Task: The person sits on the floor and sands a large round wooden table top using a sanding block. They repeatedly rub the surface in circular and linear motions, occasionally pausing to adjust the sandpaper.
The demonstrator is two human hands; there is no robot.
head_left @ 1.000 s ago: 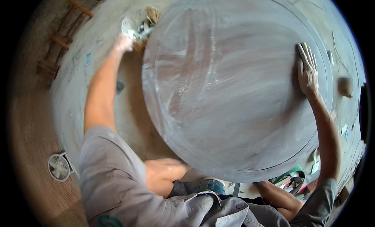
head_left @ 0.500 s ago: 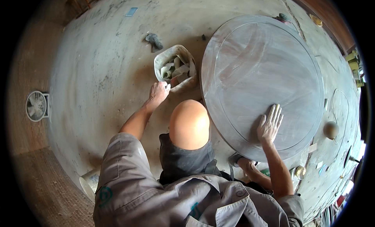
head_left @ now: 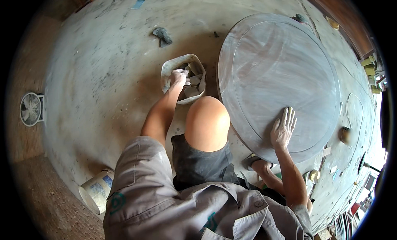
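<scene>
My left hand [head_left: 179,77] reaches down inside a pale, rounded square bucket [head_left: 164,69] that stands left of the tabletop. Its fingers are curled together among pieces of greyish, paper-like scrap [head_left: 192,91]; whatever is between them, I cannot make out. On the near part of a big round grey tabletop [head_left: 285,66] lies my right hand [head_left: 283,131], flat, with the fingers stretched out and dusty white. The tabletop has a thin ring line inside its edge and smeared, whitish streaks over its surface.
A dark crumpled rag [head_left: 162,36] lies beyond the bucket, and a blue flat piece [head_left: 138,4] farther off. At the far left stands a round fan [head_left: 31,109]. A tipped pail [head_left: 95,192] is at lower left. Thin cords run along the floor at right.
My left hand has moved from the bucket's near rim into the bucket, among the scraps. My right hand stays flat on the tabletop. The whole view has shifted slightly.
</scene>
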